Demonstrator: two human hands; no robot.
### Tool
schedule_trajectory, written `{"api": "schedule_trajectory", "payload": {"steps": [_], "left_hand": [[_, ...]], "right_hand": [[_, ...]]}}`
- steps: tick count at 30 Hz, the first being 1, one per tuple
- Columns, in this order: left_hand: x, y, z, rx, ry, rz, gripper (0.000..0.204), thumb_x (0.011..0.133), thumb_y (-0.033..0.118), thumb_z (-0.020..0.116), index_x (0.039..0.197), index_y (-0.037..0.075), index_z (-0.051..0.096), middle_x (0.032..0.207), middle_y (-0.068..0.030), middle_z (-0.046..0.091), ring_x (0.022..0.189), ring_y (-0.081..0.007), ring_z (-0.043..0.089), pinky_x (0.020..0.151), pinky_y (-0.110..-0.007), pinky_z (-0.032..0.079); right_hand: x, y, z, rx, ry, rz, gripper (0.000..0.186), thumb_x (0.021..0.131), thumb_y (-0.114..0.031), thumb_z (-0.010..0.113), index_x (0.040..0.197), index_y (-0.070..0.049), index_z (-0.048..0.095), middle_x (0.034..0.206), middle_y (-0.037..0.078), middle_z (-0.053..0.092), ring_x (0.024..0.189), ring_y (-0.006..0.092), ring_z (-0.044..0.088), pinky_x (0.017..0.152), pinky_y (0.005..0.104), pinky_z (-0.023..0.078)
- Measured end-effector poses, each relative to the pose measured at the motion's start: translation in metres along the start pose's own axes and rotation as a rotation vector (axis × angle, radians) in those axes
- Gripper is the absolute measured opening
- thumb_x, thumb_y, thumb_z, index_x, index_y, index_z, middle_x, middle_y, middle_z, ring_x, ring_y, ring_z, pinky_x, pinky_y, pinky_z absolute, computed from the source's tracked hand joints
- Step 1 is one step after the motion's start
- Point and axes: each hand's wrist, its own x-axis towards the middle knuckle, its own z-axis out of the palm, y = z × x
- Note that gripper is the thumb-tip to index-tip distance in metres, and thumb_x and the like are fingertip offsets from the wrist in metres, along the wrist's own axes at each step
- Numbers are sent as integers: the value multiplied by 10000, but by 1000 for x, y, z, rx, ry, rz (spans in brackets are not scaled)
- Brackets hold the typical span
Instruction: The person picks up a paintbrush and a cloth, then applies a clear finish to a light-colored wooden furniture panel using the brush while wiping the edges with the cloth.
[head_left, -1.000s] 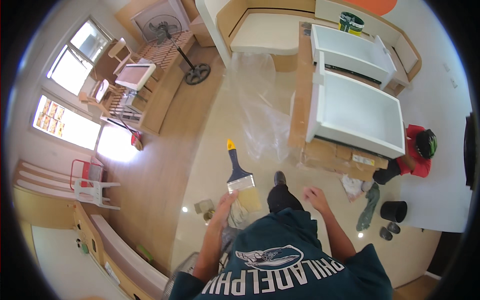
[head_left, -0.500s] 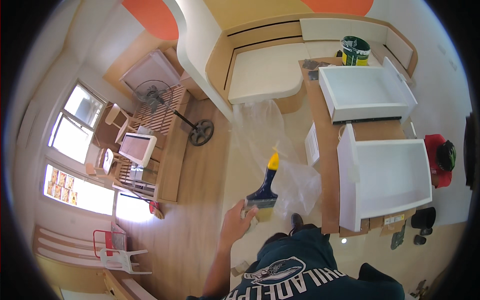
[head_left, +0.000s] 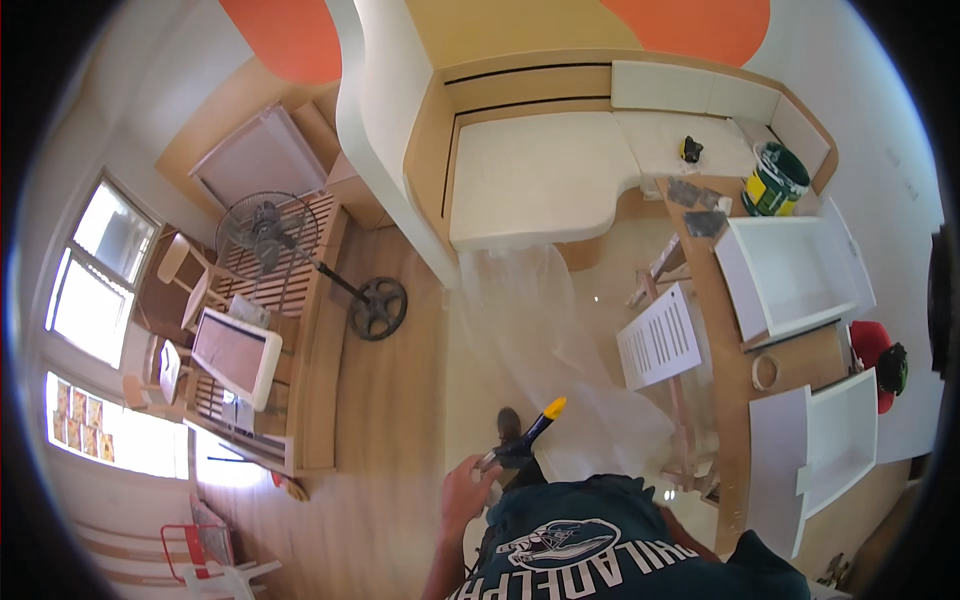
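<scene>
A flat paintbrush (head_left: pixel 535 437) with a dark blue handle and yellow tip is held low in front of my body. My left hand (head_left: pixel 467 492) grips it at the metal band, and the handle points up and away to the right. The bristles are hidden behind my fingers and the dark shirt. Only a bit of my right forearm (head_left: pixel 690 530) shows beside the shirt; my right hand is out of sight. Nearest on the right is a long brown-topped work table (head_left: pixel 735 420) bearing white drawers, one farther (head_left: pixel 795 270) and one nearer (head_left: pixel 838 440).
A green paint bucket (head_left: pixel 775 180) and a tape roll (head_left: pixel 766 372) stand on the table. Clear plastic sheeting (head_left: pixel 560 330) covers floor before a cream bench (head_left: pixel 540 180). A slotted white panel (head_left: pixel 660 338) leans by the table. Leftward are a pedestal fan (head_left: pixel 375 305) and stacked chairs (head_left: pixel 190 280).
My view has shifted, and the table now sits farther right. My left hand and the paintbrush have dropped closer to my body. A shoe shows farther left.
</scene>
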Motion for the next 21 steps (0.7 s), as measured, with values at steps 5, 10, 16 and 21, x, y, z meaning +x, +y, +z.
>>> {"api": "schedule_trajectory", "payload": {"steps": [5, 10, 16, 21], "left_hand": [[109, 1, -98, 125, -24, 205, 352, 840, 335, 749, 1040, 51, 692, 861, -156, 702, 817, -295, 690, 729, -382, 513], [190, 74, -140, 29, -240, 203, 345, 857, 349, 731, 1027, 50, 697, 823, -188, 682, 799, -343, 680, 731, -395, 507], [274, 73, -113, -222, -110, 249, 417, 873, 384, 732, 1098, 42, 654, 911, -90, 667, 824, -183, 634, 756, -342, 518], [360, 18, -87, -1285, 38, -304, 426, 896, 339, 668, 1206, 58, 584, 1176, -141, 637, 1056, -308, 623, 918, -444, 514]], "right_hand": [[-1, -358, -12, -156, 142, -516, 320, 823, -159, 681, 1117, -36, 642, 1103, 184, 690, 1060, 354, 649, 904, 409, 517], [-91, -610, -32, 471, -327, -821, 498, 893, -168, 716, 1340, -49, 533, 1192, 86, 648, 1034, 198, 622, 843, 339, 514], [-24, -693, -50, 549, -230, -770, 446, 936, -232, 697, 1310, -33, 557, 1127, 42, 639, 996, 100, 586, 893, 275, 479], [64, -760, -139, 793, 166, -755, 403, 928, -185, 692, 1257, -4, 548, 1129, 39, 643, 1012, 108, 587, 898, 277, 479]]}}
